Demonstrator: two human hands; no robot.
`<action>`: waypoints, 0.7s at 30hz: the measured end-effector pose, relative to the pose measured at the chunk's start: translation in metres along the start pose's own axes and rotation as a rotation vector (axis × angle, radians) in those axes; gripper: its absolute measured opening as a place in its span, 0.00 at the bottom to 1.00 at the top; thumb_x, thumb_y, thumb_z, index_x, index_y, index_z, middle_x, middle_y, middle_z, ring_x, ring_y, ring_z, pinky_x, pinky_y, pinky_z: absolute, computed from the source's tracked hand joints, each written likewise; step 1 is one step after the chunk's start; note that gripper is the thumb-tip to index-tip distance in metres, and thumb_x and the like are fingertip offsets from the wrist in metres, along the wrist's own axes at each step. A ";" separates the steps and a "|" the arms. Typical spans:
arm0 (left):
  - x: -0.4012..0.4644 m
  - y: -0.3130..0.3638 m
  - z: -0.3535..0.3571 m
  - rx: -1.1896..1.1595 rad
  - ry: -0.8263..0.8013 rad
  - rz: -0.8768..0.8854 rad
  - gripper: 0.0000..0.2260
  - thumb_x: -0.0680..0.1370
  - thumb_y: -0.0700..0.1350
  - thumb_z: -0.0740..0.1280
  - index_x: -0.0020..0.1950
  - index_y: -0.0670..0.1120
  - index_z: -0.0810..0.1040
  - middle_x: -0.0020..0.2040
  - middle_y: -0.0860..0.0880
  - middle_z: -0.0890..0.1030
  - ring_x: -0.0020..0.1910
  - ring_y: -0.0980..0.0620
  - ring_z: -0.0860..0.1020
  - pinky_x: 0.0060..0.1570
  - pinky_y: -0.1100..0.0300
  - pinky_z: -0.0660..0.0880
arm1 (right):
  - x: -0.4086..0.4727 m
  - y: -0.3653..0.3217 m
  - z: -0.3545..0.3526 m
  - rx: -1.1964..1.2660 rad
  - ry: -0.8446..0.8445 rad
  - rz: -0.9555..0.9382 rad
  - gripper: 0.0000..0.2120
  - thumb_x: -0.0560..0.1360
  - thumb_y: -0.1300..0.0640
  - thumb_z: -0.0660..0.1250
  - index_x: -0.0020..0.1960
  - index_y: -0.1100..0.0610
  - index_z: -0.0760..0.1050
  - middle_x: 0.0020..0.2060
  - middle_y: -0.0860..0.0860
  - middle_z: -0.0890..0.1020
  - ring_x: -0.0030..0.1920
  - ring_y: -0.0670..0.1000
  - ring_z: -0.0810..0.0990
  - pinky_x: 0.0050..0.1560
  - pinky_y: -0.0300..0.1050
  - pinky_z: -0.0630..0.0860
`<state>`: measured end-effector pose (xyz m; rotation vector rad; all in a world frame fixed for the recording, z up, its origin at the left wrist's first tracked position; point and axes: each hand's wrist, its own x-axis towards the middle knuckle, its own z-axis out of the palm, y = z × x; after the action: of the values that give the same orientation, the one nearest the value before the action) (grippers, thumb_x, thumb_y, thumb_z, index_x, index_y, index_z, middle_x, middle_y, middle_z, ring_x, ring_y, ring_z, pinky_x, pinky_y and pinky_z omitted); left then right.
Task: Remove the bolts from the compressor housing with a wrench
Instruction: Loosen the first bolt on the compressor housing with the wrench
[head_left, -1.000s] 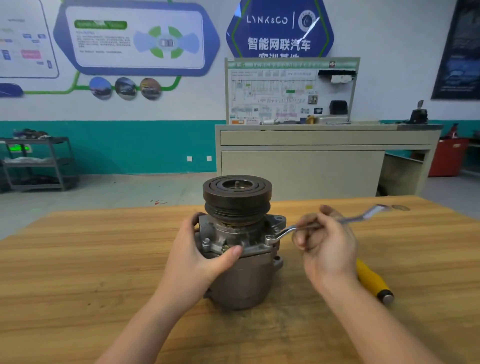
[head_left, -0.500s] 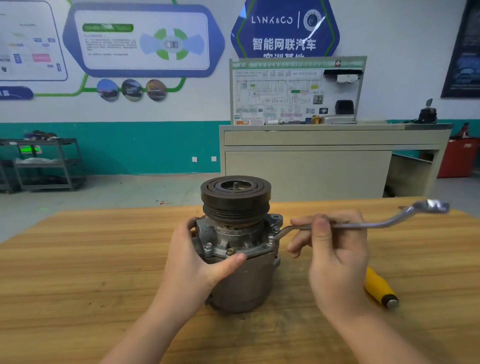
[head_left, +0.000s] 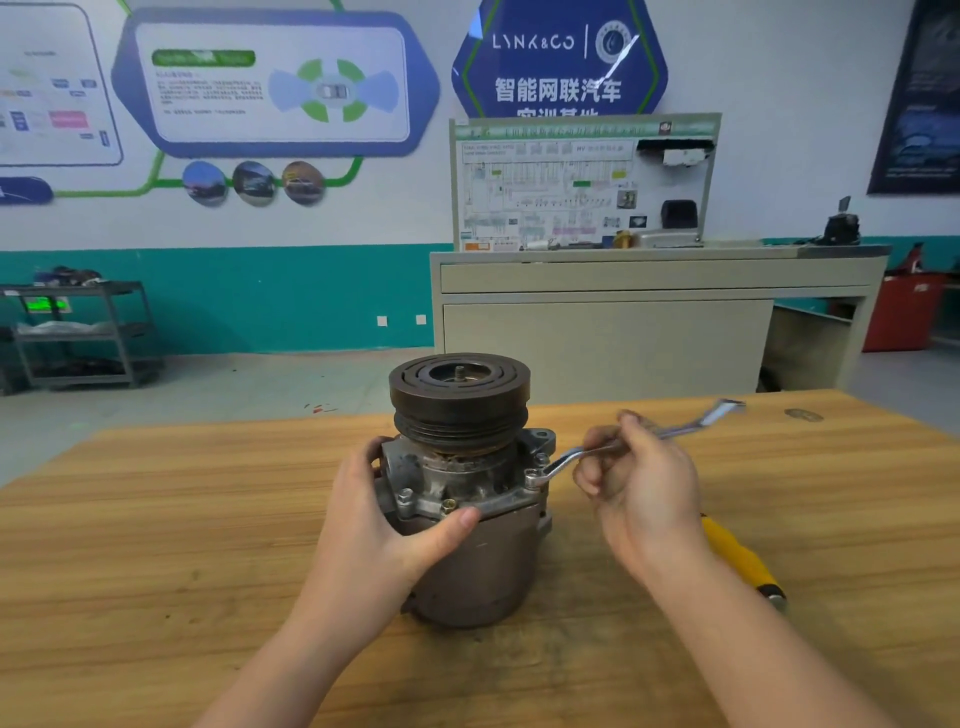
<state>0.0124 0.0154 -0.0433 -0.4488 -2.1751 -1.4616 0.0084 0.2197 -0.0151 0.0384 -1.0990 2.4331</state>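
**Inspector:** While the wrench (head_left: 644, 436) sits with its ring end on the bolt (head_left: 532, 475) at the right of the flange, the main risk I judge is the ring riding up off the head. The handle is cranked and angled upward, so a pull off the flat would lift it and round the bolt.

**Assistant:** And the grips?

**Inspector:** Right hand (head_left: 644, 483) is curled round the wrench shaft, near the ring end rather than the far end; less leverage, more chance of a jerk. Left hand (head_left: 379, 514) wraps the compressor (head_left: 467, 519), thumb across the front under the flange. The unit stands upright on the table (head_left: 156, 519) with the pulley (head_left: 460, 400) on top, unclamped. If the bolt is tight, it could twist or tip in that hand.

**Assistant:** Anything else?

**Inspector:** A freed bolt could roll away across the table.

**Assistant:** Counts?

**Inspector:** One compressor, mid-table. One wrench. One yellow handle (head_left: 737, 558) lying behind the right wrist; tool type not clear. Flange bolts visible: three at least, two front-left, one under the ring. Any at the rear are hidden.
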 end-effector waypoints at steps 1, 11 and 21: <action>0.000 0.000 0.000 -0.005 -0.003 -0.001 0.35 0.56 0.71 0.73 0.58 0.67 0.63 0.57 0.66 0.71 0.56 0.72 0.70 0.50 0.70 0.69 | 0.007 -0.003 0.000 0.048 -0.009 0.128 0.10 0.84 0.60 0.51 0.45 0.57 0.66 0.26 0.55 0.79 0.20 0.49 0.71 0.21 0.36 0.67; 0.001 -0.004 -0.001 0.019 -0.024 0.015 0.44 0.55 0.72 0.72 0.66 0.60 0.62 0.59 0.66 0.70 0.56 0.75 0.69 0.49 0.72 0.68 | -0.023 -0.003 -0.001 -0.294 -0.196 -0.534 0.08 0.82 0.55 0.53 0.47 0.48 0.68 0.38 0.54 0.82 0.29 0.51 0.80 0.30 0.41 0.77; 0.000 -0.004 -0.002 0.056 -0.022 0.020 0.47 0.57 0.71 0.72 0.71 0.52 0.64 0.61 0.58 0.72 0.58 0.66 0.72 0.52 0.70 0.68 | -0.041 0.015 -0.006 -0.904 -0.606 -1.395 0.11 0.82 0.52 0.58 0.46 0.58 0.72 0.38 0.56 0.81 0.39 0.47 0.77 0.41 0.34 0.73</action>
<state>0.0101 0.0121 -0.0460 -0.4679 -2.2157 -1.3881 0.0399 0.1987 -0.0378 0.9215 -1.5308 0.5984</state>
